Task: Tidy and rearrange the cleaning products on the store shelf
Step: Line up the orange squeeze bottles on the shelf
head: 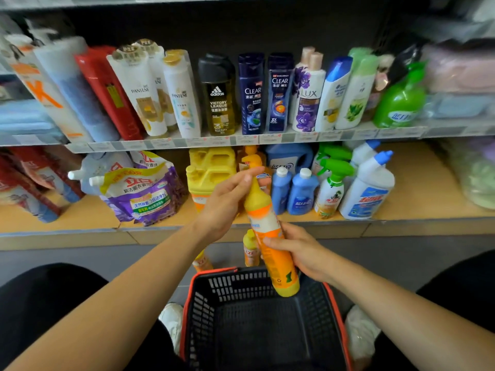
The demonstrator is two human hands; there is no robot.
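Bottle [270, 236] in frame centre, above my basket [199, 298], before the lower shelf [407, 207]: long axis near upright, cap leaning upper left, base lower right. My right hand [302, 250] grasps its body; my left hand [227, 202] clasps its neck.

the price tags [219, 141] on the shelf edge were too blurred to read. the basket [241, 283] ran off the bottom edge. a small yellow bottle [250, 245] stood half hidden behind the held bottle [263, 215].
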